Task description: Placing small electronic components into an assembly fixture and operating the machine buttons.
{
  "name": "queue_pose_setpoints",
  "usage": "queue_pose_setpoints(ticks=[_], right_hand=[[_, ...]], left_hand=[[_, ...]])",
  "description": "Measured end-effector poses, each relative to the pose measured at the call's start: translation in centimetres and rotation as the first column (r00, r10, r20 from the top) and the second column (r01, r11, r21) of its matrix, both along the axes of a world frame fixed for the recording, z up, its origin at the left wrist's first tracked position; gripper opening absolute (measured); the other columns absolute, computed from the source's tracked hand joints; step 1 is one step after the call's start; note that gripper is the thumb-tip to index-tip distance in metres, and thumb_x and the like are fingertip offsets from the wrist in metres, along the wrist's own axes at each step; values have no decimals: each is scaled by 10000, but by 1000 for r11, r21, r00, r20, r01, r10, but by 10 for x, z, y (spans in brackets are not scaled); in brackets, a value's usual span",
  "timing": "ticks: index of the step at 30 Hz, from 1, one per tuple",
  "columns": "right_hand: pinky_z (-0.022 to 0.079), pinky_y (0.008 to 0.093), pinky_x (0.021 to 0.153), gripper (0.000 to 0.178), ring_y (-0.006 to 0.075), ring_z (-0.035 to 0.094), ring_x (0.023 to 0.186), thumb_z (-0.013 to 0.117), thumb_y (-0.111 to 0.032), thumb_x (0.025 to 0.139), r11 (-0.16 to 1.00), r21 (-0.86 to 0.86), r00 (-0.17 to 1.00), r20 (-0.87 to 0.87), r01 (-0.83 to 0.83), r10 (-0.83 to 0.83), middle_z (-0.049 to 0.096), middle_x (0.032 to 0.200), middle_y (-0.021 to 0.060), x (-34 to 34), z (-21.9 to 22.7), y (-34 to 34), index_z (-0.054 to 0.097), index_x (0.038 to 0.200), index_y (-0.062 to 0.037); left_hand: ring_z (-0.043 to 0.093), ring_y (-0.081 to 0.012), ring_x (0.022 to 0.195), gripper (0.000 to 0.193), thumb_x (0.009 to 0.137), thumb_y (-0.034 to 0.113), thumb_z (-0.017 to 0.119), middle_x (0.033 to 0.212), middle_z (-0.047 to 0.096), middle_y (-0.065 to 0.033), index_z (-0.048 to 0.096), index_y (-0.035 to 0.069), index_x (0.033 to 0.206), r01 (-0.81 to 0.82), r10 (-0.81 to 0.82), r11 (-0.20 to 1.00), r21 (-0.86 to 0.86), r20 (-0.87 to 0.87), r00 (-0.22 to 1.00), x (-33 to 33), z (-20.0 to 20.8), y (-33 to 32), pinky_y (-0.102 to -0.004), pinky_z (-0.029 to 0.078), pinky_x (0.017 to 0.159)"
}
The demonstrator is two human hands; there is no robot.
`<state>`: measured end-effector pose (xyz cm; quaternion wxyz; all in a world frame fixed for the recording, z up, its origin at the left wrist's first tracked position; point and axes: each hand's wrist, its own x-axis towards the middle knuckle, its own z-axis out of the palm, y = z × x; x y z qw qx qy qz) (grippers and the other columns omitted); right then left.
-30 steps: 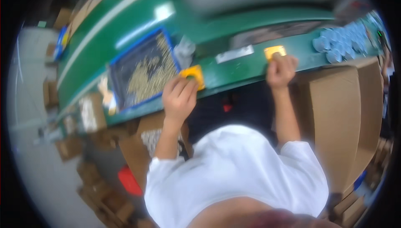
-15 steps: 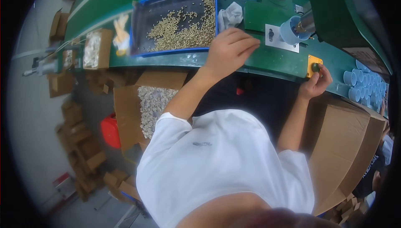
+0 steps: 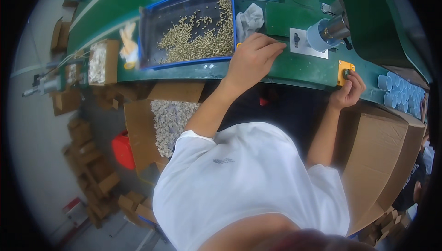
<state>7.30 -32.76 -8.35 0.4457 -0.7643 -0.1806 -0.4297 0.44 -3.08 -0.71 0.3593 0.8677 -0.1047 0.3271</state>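
From my remote seat, starting far left of both sets of fingers, I see a small cardboard box (image 3: 110, 62) holding whitish stuff, then a pale glove (image 3: 129, 44) lying on the green table (image 3: 285, 69). Nearer the left fingers, on their left, a blue-rimmed tray (image 3: 170, 14) carries a scatter of small brass-coloured metal pieces (image 3: 198, 44). Lower down, left of that forearm, stands an open carton (image 3: 138, 133) of shredded paper (image 3: 172, 120). A crumpled grey cloth or bag (image 3: 250, 19) lies just beyond the left hand (image 3: 254, 57), whose fingers are drawn together in a narrow pinch; I cannot tell whether anything small is between them. Just right of those fingertips lies a white plate (image 3: 301, 50), with a light-blue cup (image 3: 315, 37) over it and a metal rod (image 3: 337, 27) at the cup's mouth. Further right, the right hand (image 3: 348, 92) has its fingers curled at a green button (image 3: 346, 73) on a yellow box (image 3: 341, 74), touching the button; how firmly, I can't tell. Right of those fingers I see many light-blue cups (image 3: 398, 90) grouped together, and below them a big carton (image 3: 377, 154).
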Motion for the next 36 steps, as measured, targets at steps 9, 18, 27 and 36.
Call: queue_pose_setpoints(ticks=[9,18,27,36], right_hand=[[484,357,902,88,269,620,987,617,-55,906,999,-32,1000,-22,9,-10,740,1065,132,6,2,3,696,908,-15],[482,350,856,84,264,608,969,623,-68,903,999,27,1000,-11,23,-23,745,1061,110,3,1,-2,696,907,-27],[493,359,838,66,276,611,952,633,-38,872,998,64,999,-30,-13,15,745,1047,104,1,6,-2,696,891,-30],[497,362,852,80,282,618,966,622,-53,897,999,38,1000,-14,-23,24,743,1059,116,0,9,-1,692,910,-17]], left_hand=[[680,-246,838,113,811,71,831,884,747,-100,793,36,912,158,-171,983,-91,-151,974,21,29,6,-357,540,744],[465,-99,666,164,848,135,858,744,654,4,788,15,936,194,-287,945,-264,-380,879,70,93,-7,-305,392,619],[599,-107,728,255,877,247,845,842,740,-37,814,42,1025,269,-224,962,42,-440,870,94,100,-18,-271,493,687],[667,-161,776,284,887,279,826,897,767,-91,813,60,1068,282,-187,953,113,-516,836,92,109,-20,-291,538,746]])
